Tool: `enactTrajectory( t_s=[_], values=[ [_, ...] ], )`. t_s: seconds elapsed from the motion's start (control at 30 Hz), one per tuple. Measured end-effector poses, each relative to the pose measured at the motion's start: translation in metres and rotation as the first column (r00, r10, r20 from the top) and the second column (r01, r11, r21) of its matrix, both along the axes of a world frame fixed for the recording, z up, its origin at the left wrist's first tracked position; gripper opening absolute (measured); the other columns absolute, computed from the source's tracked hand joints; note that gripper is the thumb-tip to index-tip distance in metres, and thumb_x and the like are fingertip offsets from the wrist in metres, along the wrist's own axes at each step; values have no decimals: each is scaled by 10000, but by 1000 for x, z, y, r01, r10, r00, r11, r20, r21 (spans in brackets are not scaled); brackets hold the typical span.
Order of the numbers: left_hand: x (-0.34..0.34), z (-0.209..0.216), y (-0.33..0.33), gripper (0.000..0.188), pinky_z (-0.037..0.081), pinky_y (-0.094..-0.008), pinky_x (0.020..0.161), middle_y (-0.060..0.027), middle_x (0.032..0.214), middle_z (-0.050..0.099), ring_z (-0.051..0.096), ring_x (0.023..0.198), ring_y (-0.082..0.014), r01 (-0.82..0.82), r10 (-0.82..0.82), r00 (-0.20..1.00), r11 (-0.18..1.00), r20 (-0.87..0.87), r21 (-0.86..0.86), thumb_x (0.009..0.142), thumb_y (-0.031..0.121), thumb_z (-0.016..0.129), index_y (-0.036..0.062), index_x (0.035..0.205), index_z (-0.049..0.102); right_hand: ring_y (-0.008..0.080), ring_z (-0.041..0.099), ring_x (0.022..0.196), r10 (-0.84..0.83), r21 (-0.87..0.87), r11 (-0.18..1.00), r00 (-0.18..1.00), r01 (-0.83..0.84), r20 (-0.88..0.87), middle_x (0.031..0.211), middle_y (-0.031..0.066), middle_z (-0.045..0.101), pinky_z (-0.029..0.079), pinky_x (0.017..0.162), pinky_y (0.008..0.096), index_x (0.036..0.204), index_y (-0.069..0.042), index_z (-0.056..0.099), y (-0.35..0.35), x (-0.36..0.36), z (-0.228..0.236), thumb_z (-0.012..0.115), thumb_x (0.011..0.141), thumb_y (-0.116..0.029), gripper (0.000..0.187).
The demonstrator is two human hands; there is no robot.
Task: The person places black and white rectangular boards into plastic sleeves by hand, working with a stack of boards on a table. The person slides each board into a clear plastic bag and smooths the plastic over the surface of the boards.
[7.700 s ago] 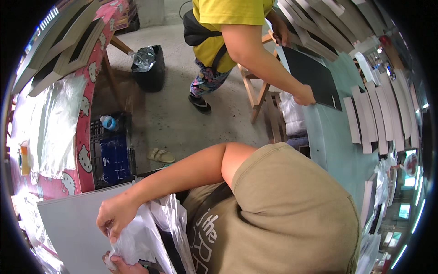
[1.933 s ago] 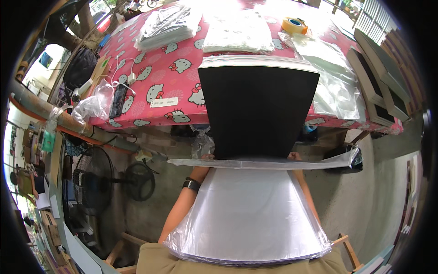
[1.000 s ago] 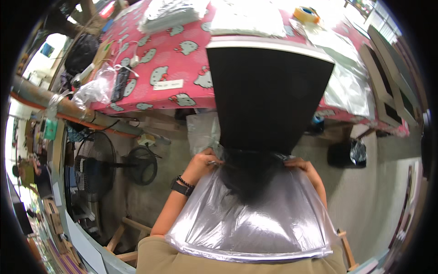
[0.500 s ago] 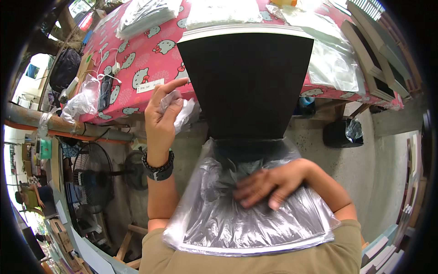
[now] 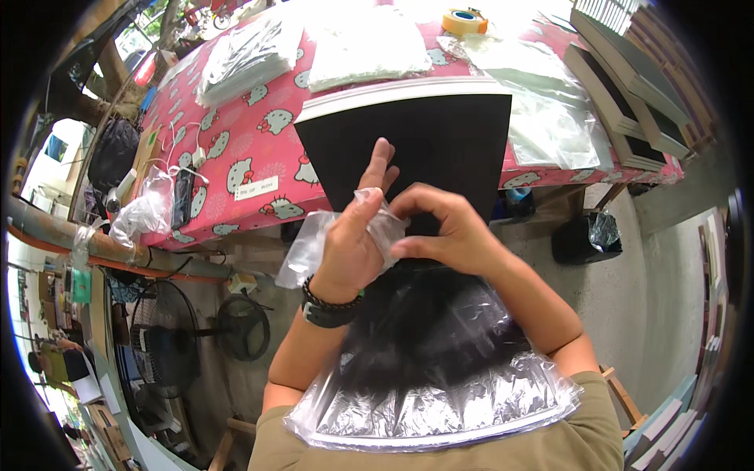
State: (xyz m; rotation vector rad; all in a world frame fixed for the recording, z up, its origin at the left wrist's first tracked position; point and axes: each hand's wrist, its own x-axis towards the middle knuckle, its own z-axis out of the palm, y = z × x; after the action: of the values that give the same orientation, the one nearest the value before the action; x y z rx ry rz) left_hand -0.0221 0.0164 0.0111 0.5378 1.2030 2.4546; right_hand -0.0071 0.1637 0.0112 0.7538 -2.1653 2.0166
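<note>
A large flat black board leans from my lap up to the edge of the pink table. Its lower part sits inside a clear plastic bag that bunches against my chest. My left hand grips a gathered piece of the clear bag's open end in front of the board. My right hand meets it there, its fingers pinching the same plastic.
On the pink patterned table lie stacks of clear bags, a tape roll and loose plastic sheets. Framed panels are stacked at the right. A floor fan and a black bin stand below.
My left hand came down from beside the board to its middle. My right hand rose off the bag's lower part, and both now hold the bag's top together.
</note>
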Motion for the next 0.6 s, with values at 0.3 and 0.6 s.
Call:
enactTrajectory(
  t_s=[0.3,0.6],
  values=[
    [6,-11,0,173,442,-206,672,-57,826,602,554,738,-87,-209,238,960,960,146,-187,787,92,590,-25,914,586,18,400,556,-171,-49,979,929,197,329,603,-39,485,336,477,178,793,-9,570,8,0,-10,618,773,-135,136],
    [9,-21,0,203,338,-178,517,42,667,506,425,591,-25,-226,239,971,944,24,-241,805,232,590,43,742,553,156,491,462,-329,204,921,943,333,-54,534,105,479,378,442,260,728,-3,525,4,5,-14,560,803,-128,150]
  ],
)
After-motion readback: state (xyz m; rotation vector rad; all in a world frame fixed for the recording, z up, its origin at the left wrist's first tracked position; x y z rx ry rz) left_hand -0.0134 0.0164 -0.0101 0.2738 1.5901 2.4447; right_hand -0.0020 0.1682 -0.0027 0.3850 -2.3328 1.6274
